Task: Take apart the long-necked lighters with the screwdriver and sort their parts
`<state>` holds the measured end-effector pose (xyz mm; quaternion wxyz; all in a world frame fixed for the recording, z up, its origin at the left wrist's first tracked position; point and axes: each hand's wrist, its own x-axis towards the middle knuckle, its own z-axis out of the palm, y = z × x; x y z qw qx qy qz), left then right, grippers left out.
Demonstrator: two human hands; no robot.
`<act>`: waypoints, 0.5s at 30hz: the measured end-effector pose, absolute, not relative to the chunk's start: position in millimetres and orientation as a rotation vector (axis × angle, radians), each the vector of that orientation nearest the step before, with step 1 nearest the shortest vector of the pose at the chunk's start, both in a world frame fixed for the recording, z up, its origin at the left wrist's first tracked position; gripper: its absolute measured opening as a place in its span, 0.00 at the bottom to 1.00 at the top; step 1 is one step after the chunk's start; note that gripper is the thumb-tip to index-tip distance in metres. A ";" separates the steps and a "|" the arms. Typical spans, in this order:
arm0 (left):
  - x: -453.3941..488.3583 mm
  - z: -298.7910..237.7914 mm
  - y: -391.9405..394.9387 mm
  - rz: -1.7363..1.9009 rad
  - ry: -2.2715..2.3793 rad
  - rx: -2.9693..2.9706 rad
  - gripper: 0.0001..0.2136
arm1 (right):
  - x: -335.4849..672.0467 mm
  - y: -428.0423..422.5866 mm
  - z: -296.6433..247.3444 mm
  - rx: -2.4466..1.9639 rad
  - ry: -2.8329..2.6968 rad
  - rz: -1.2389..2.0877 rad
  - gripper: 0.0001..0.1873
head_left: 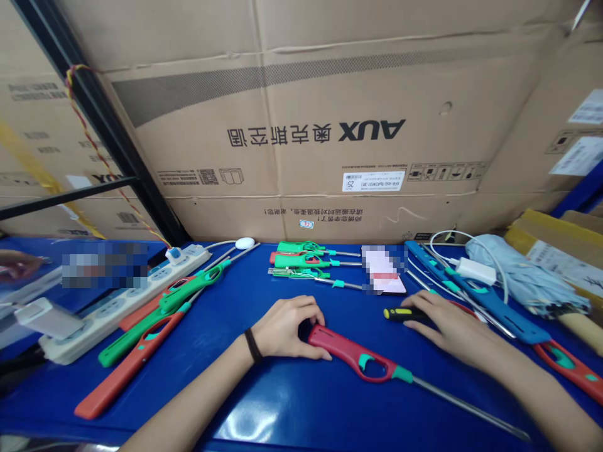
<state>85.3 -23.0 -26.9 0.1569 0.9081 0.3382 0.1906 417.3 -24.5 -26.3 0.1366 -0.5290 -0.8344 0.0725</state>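
left hand [289,328]: curled shut over the butt of a red utility lighter [353,355]
right hand [452,323]: draped on a yellow-black screwdriver [400,314], can't tell if pinching
risk: loose hold, lighter could skid on the glossy blue bench top [292,402]

Left hand [289,329] cupped over the butt end of a red utility lighter [353,355], on a blue workbench [292,414]. Right hand [447,323] resting over a yellow-and-black screwdriver [400,314], just beside a blue utility lighter [480,295]. Farther along the bench, three green utility lighters [301,260] side by side. Near the left edge, an orange utility lighter [127,364] beside a white power strip [108,307]. Behind everything, a large AUX carton [330,125] on its side.
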 end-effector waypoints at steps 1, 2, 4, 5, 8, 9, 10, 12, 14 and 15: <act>86.3 -28.2 -23.1 0.557 0.970 2.588 0.22 | 412.6 -26.3 -25.1 -1.491 -2.417 0.174 0.14; 87.4 -29.6 -23.3 0.568 0.974 2.577 0.23 | 403.8 -28.8 -22.1 -1.462 -2.395 0.140 0.14; 89.3 -32.6 -23.3 0.586 0.993 2.563 0.24 | 376.6 -35.3 -11.7 -1.397 -2.215 0.223 0.14; 89.7 -34.0 -23.0 0.589 1.005 2.561 0.24 | 359.7 -38.4 -5.5 -1.336 -2.086 0.334 0.14; 87.8 -36.7 -21.1 0.576 1.025 2.575 0.27 | 307.7 -42.3 8.9 -1.003 -1.720 0.813 0.15; 86.3 -37.0 -20.2 0.565 1.022 2.583 0.28 | 292.8 -41.2 10.6 -0.902 -1.652 0.911 0.16; 84.6 -37.1 -19.3 0.558 1.020 2.590 0.29 | 280.1 -39.2 10.4 -0.835 -1.621 0.961 0.16; 81.8 -36.6 -18.0 0.550 1.030 2.606 0.29 | 262.5 -33.7 4.8 -0.764 -1.634 1.041 0.16; 80.7 -35.6 -17.7 0.546 1.051 2.623 0.28 | 254.4 -28.7 -5.0 -0.751 -1.631 1.115 0.16; 81.0 -35.3 -18.0 0.543 1.058 2.629 0.28 | 253.1 -27.0 -10.3 -0.750 -1.630 1.134 0.16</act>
